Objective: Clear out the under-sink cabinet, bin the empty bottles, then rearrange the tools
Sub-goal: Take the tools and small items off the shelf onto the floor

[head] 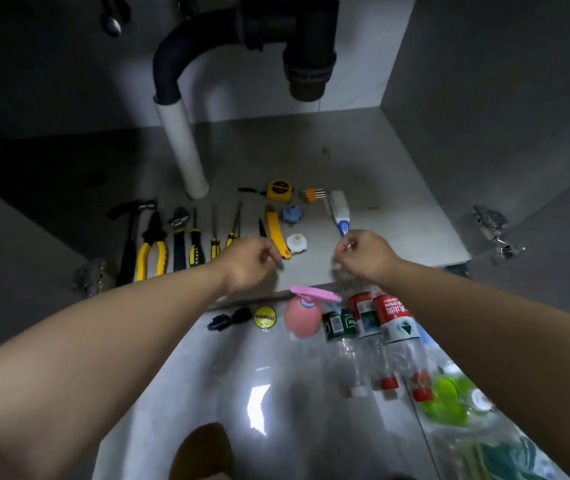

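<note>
Landmark: white plastic drain pipe [183, 150] stood upright on the grey cabinet floor [397, 220], below a black drain trap [297, 39].
Left hand: left hand [252, 261] hovered right of the pipe and nearer the camera, over the cabinet's front edge. Fingers were curled in tight toward the thumb. Could not tell if they pinched anything.
Right hand: right hand [363, 254] was further right of the pipe, level with the left hand and apart from it. Fingers were curled, thumb against forefinger. A clear blurred patch hung just below them; could not tell what it was or whether it was held.
Tool row: left of the pipe and nearer the camera, side by side with handles toward the camera, lay a black hammer [131, 237], yellow-handled pliers [151, 251], a black adjustable wrench [179, 237] and black-and-yellow screwdrivers [196, 244].
Tools right of pipe: yellow tape measure [279, 190], orange-capped hex key set [311, 194], blue round plastic fitting [292, 213], white round plastic fitting [296, 242], yellow utility knife [276, 233], white tube with a blue end [340, 213].
Bottles: outside the cabinet on the glossy floor tiles [207, 375], well nearer the camera than the pipe and to its right. A pink spray bottle [302, 315] lay beside clear plastic bottles with red labels [394, 320], their red caps toward the camera.
Other: a round yellow tin [265, 317] and a small black object [229, 318] lay on the tiles, nearer the pipe's side than the pink bottle.
</note>
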Action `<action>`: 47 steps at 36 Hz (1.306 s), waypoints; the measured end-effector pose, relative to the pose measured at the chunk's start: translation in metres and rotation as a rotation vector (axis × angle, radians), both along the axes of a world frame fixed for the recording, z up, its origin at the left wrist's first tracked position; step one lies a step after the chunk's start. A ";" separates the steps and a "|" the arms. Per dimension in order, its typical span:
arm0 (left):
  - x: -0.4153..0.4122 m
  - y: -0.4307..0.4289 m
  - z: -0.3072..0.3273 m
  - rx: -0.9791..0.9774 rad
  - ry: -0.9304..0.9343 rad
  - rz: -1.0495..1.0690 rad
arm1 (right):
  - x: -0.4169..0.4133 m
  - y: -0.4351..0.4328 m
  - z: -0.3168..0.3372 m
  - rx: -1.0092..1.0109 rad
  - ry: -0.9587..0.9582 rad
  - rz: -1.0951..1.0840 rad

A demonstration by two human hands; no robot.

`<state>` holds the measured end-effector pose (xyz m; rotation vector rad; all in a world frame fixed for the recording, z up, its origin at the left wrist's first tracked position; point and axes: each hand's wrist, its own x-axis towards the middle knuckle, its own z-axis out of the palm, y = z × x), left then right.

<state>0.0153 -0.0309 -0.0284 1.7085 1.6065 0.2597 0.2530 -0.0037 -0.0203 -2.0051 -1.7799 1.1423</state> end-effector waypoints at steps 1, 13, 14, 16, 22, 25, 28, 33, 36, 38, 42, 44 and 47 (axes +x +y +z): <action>0.002 0.007 -0.002 0.031 0.012 -0.002 | 0.006 0.006 -0.007 0.018 -0.063 -0.003; 0.028 0.093 -0.019 0.300 0.256 -0.018 | 0.003 0.043 -0.063 0.120 -0.291 -0.087; 0.032 0.100 -0.019 0.311 0.277 -0.030 | 0.003 0.046 -0.066 0.127 -0.291 -0.108; 0.040 0.116 -0.017 0.323 0.293 -0.052 | 0.007 0.050 -0.072 0.122 -0.279 -0.148; 0.068 0.161 -0.020 0.279 0.468 -0.147 | 0.023 0.060 -0.084 0.074 -0.243 -0.135; 0.078 0.177 -0.028 0.259 0.564 -0.203 | 0.039 0.056 -0.090 0.100 -0.190 -0.204; 0.084 0.186 -0.039 0.220 0.613 -0.212 | 0.051 0.047 -0.097 0.139 -0.111 -0.251; 0.091 0.189 -0.054 0.280 0.711 -0.171 | 0.058 0.043 -0.100 0.189 -0.016 -0.251; 0.094 0.190 -0.055 0.279 0.717 -0.131 | 0.058 0.042 -0.101 0.190 0.029 -0.272; 0.095 0.191 -0.054 0.269 0.716 -0.111 | 0.058 0.042 -0.099 0.178 0.051 -0.281; 0.092 0.185 -0.049 0.333 0.694 -0.088 | 0.060 0.043 -0.089 0.132 0.142 -0.331; 0.087 0.178 -0.039 0.358 0.659 -0.076 | 0.062 0.043 -0.079 0.114 0.197 -0.352; 0.073 0.166 -0.011 0.390 0.520 -0.046 | 0.062 0.044 -0.055 0.084 0.292 -0.407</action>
